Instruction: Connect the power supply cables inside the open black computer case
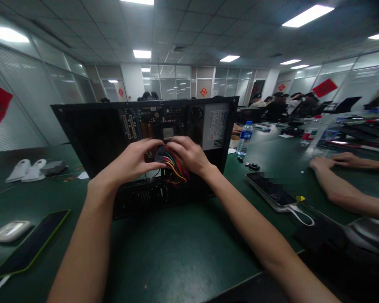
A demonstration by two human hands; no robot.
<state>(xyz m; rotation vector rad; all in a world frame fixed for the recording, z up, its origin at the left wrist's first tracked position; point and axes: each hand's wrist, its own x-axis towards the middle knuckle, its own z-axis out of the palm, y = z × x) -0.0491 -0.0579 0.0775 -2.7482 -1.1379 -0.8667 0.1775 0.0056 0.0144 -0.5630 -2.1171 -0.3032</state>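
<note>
An open black computer case (97,130) stands on the green table in front of me, its inside facing me. The motherboard (156,115) shows in its upper middle, and a silver power supply (215,128) sits at its upper right. My left hand (134,159) pinches a black power connector (159,154) between thumb and fingers. Many-coloured wires (178,170) run from this connector. My right hand (189,155) curls over the wires beside the connector, its fingertips partly hidden. Both hands are in front of the motherboard.
To the right are a water bottle (245,138), a phone (271,191) with a white cable, and another person's arms (337,181). At the left lie a dark phone (33,244), a white rounded device (11,231), white objects (27,170) and a grey block (53,168).
</note>
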